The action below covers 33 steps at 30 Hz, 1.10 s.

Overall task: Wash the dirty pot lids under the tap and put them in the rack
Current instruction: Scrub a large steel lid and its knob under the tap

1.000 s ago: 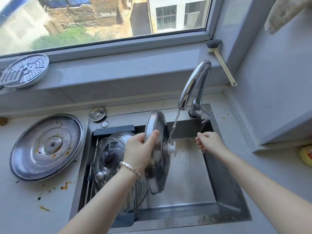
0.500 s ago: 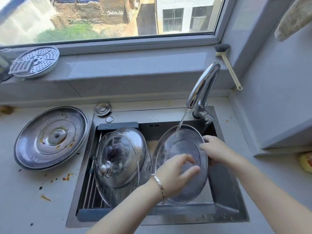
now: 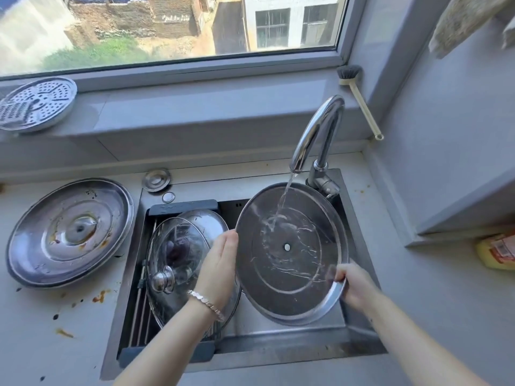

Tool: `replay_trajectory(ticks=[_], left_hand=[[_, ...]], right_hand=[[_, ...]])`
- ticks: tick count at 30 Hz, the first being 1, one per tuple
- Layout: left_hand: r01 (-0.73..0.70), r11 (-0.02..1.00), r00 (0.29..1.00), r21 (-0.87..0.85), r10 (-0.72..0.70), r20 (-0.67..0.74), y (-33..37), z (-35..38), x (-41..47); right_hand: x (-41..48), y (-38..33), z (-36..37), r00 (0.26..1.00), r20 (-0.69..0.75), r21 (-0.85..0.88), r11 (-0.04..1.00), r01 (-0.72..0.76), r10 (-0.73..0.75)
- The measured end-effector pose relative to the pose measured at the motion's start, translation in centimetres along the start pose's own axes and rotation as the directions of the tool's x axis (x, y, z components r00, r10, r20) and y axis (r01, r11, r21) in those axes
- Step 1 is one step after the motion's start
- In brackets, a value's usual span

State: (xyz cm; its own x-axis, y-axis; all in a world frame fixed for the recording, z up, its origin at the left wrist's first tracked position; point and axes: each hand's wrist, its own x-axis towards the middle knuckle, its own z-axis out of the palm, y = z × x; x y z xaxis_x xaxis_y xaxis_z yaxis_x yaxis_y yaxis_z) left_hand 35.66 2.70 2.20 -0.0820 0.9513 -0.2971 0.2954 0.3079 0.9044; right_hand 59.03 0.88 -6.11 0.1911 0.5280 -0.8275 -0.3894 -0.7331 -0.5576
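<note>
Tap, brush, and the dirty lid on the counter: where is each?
Tap (image 3: 310, 132): head view, on the curved spout.
Brush (image 3: 349, 72): head view, on the dark bristles.
Dirty lid (image 3: 71, 232): head view, near its stained centre.

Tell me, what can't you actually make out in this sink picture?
All in the head view:
- Steel lid: its knob side faces away from the camera.
- Right hand: fingers hidden behind the lid's rim, thumb blurred.
- Rack: the glass lid and left hand cover what lies behind.
- Yellow object: cut off by the right edge, label unreadable.
</note>
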Motion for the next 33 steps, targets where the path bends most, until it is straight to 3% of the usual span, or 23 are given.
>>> replay_trajectory(ticks=[3,5,8,10,12,15,17,19,22,25,28,30,31,32,33], left_hand=[[0.081,0.997,0.994,-0.003,-0.081,-0.07,-1.1,0.2,0.1],[0.261,0.962,0.958,-0.076,-0.268,-0.103,-2.3,0.6,0.7],[0.498,0.849,0.861,-0.176,-0.509,-0.016,-3.8,2.0,0.8],[0.587,0.764,0.8,-0.267,-0.598,0.049,-3.9,3.0,0.3],[0.657,0.656,0.738,-0.371,-0.661,0.136,-3.6,3.7,-0.4],[0.731,0.577,0.667,-0.363,-0.718,0.201,-3.7,3.9,-1.1],[0.794,0.489,0.587,-0.361,-0.77,0.25,-4.2,3.3,-1.1],[0.829,0.432,0.533,-0.356,-0.804,0.266,-4.4,3.1,-1.1],[0.838,0.48,0.536,-0.261,-0.814,0.223,-4.2,2.7,-1.1],[0.835,0.515,0.546,-0.195,-0.82,0.171,-3.7,2.6,-0.9],[0.842,0.456,0.519,-0.288,-0.831,0.202,-3.0,2.8,-0.7],[0.825,0.44,0.528,-0.355,-0.823,0.207,-2.5,3.2,-0.6],[0.818,0.439,0.534,-0.371,-0.82,0.208,-2.2,3.2,-0.6],[0.811,0.437,0.54,-0.389,-0.816,0.209,-2.0,3.2,-0.5],[0.808,0.42,0.537,-0.413,-0.815,0.221,-1.6,3.2,-0.5]], right_hand=[[-0.6,-2.3,0.8,0.985,0.017,-0.049,0.983,0.175,-0.174],[-1.6,-4.9,0.8,0.953,0.066,-0.193,0.934,0.302,-0.294],[-3.3,-9.3,0.4,0.902,0.21,-0.408,0.805,0.431,-0.377],[-3.6,-11.5,0.3,0.89,0.23,-0.5,0.737,0.455,-0.394],[-2.5,-12.5,0.4,0.892,0.147,-0.521,0.733,0.437,-0.427],[0.3,-12.1,0.9,0.923,0.044,-0.587,0.738,0.333,-0.382],[1.9,-11.6,1.7,0.975,0.059,-0.429,0.876,0.219,-0.215],[2.8,-11.7,2.6,0.984,0.082,-0.217,0.961,0.174,-0.159],[4.0,-12.6,4.9,0.979,0.1,-0.03,0.983,0.182,-0.178],[4.3,-13.4,6.9,0.978,0.089,-0.033,0.981,0.192,-0.189],[3.7,-13.7,7.1,0.974,0.115,-0.145,0.967,0.209,-0.194],[2.3,-13.3,6.5,0.969,0.155,-0.371,0.898,0.237,-0.192],[1.1,-12.9,6.3,0.959,0.205,-0.508,0.816,0.277,-0.198],[-0.4,-12.4,6.1,0.936,0.288,-0.656,0.67,0.348,-0.203],[-2.1,-12.0,5.9,0.903,0.388,-0.781,0.455,0.429,-0.185]])
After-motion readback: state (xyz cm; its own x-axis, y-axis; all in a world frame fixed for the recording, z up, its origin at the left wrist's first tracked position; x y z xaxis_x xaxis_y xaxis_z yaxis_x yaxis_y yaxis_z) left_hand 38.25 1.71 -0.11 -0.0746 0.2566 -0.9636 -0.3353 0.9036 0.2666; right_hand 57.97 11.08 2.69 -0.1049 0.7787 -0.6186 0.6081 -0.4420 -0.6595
